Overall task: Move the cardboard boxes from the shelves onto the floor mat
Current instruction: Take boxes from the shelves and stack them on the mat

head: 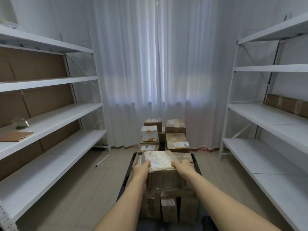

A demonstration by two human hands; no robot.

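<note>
I hold a taped cardboard box [164,170] with both hands over the dark floor mat [129,174] in the middle of the room. My left hand [140,172] grips its left side and my right hand [184,169] grips its right side. Several other cardboard boxes [176,125] stand in rows on the mat, some beyond the held box and some below it [168,209]. On the right shelf unit [266,114], a few brown boxes [286,105] sit at the back of the third shelf.
White shelf units line both walls. The left shelf unit [50,114] carries a flat cardboard sheet [15,135] and a small clear bag [20,123]. A short metal tube [103,160] lies on the tiled floor. White curtains [158,72] cover the far wall.
</note>
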